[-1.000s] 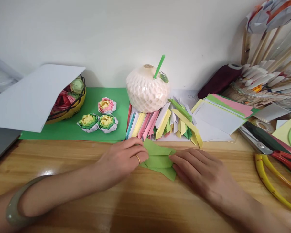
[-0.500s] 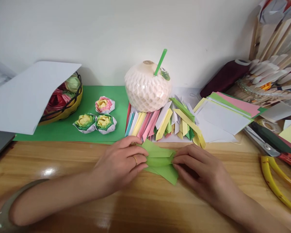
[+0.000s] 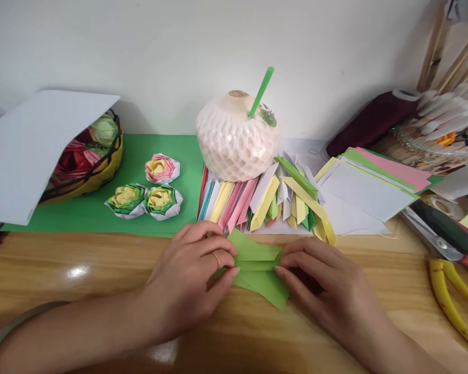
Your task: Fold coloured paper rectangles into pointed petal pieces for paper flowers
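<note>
A light green sheet of folding paper (image 3: 257, 265) lies on the wooden table between my two hands, with creases running left to right across it. My left hand (image 3: 197, 265), a gold ring on one finger, pinches its left end. At the opposite end, the thumb and fingertips of my right hand (image 3: 323, 280) grip the paper's right edge. Just behind the sheet is a row of folded paper strips (image 3: 265, 200) in blue, white, yellow, pink and green.
A white textured coconut (image 3: 237, 135) with a green straw stands behind the strips. Leftward are three paper flowers (image 3: 161, 169) and a yellow basket (image 3: 113, 166) under white paper. Stacked coloured paper (image 3: 374, 187), a maroon thread spool (image 3: 374, 122) and scissors (image 3: 432, 234) lie rightward.
The camera view has shifted slightly. My left thumb has moved up onto the green paper, and its lower flap lies folded closer along the middle crease. Both hands keep their hold.
</note>
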Tool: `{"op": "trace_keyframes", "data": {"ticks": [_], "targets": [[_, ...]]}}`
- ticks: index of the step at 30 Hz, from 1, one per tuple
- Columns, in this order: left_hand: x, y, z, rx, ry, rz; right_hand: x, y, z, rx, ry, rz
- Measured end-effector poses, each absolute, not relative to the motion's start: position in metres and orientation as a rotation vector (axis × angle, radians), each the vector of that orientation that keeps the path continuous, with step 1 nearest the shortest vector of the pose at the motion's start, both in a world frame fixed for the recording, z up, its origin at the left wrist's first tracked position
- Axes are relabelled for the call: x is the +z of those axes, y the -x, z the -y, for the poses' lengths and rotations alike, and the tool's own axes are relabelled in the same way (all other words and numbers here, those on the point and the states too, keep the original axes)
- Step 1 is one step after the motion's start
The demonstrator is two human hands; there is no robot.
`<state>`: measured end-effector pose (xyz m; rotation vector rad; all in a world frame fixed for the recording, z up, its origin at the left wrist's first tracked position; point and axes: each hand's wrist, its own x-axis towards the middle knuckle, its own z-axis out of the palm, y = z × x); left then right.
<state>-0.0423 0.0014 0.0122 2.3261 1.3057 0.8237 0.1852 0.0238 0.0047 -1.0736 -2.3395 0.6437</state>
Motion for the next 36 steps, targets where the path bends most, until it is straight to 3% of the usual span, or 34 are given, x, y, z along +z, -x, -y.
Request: {"op": "trace_keyframes", "data": {"ticks": [15,36], "targets": [[0.0095,0.0374,-0.0057,0.762,-2.36,-1.435,0.0005,-0.1795,-0.0238,0.426,1.08,2.356],[0.0103,0.0325,-0.0055,0.663,-2.481,-1.515,0.0004,-0.1781,-0.0255,0.443,1.108,2.347]]}}
